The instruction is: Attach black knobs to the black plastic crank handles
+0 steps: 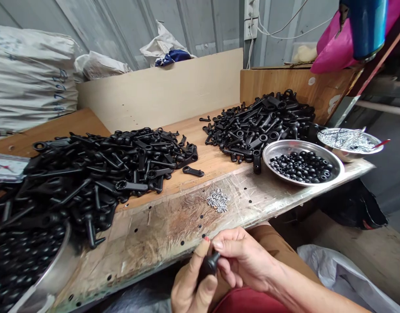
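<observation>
At the table's front edge, over my lap, my left hand (195,278) is closed around a black plastic handle piece (211,263), with most of its length hidden by the fingers. My right hand (240,256) pinches at the upper end of the same piece, its other fingers curled below. Whether a small pin is also between those right fingertips I cannot make out. A wrapping covers one left finger. Just beyond both hands, a small heap of silver metal pins (218,200) lies on the tape-covered table edge (173,217).
Black crank handles are piled at left (121,161) and at back right (261,121). A steel bowl (339,171) holds round black knobs; a dish of metal pins (349,140) stands beside it. Another metal basin (58,261) of black knobs sits front left. A blue power tool (367,28) hangs upper right.
</observation>
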`<state>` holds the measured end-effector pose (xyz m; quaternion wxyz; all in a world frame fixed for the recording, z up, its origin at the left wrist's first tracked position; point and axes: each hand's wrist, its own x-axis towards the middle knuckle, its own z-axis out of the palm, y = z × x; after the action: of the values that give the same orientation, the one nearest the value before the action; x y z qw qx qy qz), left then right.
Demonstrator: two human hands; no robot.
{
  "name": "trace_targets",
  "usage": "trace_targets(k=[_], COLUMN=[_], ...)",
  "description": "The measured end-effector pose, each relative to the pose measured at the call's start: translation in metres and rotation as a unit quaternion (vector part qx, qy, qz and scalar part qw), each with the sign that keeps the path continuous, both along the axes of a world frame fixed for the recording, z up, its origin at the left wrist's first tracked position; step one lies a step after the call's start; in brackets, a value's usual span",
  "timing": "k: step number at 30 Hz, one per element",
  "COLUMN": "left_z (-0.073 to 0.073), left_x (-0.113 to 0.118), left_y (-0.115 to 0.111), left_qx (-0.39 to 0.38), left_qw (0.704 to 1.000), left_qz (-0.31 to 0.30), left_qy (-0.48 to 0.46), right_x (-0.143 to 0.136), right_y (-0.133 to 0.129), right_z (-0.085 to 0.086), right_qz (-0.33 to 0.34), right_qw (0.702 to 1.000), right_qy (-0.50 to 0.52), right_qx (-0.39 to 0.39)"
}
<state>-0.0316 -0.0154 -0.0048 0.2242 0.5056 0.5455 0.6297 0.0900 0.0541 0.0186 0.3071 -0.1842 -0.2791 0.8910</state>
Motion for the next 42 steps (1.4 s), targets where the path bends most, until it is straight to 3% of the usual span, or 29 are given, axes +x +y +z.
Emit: trace_targets(k=[2,4,6,8,17,25,30,35,42], left_z=[0.005,0.013,0.021,0.025,0.027,0.018,0.008,0.001,0.005], left_x=[-0.002,-0.003,-0.002,0.0,0.019,0.023,0.023,0.017,0.019], left_y=[-0.002,-0.003,-0.003,-0.004,-0.004,0.0,-0.002,-0.005,-0.007], left_qx=[-0.071,-0.114,-0.14,-0.156,-0.146,-0.165,-0.127,-0.115,-0.075], left_qw=[0.98,0.937,0.906,0.896,0.919,0.932,0.964,0.981,0.996], left_qz=[-0.062,-0.1,-0.078,-0.04,0.016,0.032,0.038,0.003,0.004], left_qy=[-0.177,-0.315,-0.391,-0.414,-0.367,-0.322,-0.232,-0.153,-0.057], right_x=[-0.001,-0.002,-0.004,-0.005,-0.006,0.004,0.015,0.016,0.017], right_y=[0.0,-0.001,-0.002,-0.004,-0.01,-0.007,-0.005,-0.006,-0.01], right_z=[-0.005,-0.007,-0.008,-0.009,-0.01,-0.011,-0.012,-0.013,-0.014], right_qz=[0.015,0.024,0.034,0.038,0.013,-0.013,-0.006,-0.012,-0.025], right_qw=[0.998,0.994,0.99,0.989,0.988,0.991,0.992,0.994,0.996], right_qy=[0.055,0.096,0.123,0.133,0.142,0.129,0.117,0.109,0.077], right_qx=[-0.025,-0.045,-0.055,-0.059,-0.057,-0.046,-0.046,-0.021,-0.021])
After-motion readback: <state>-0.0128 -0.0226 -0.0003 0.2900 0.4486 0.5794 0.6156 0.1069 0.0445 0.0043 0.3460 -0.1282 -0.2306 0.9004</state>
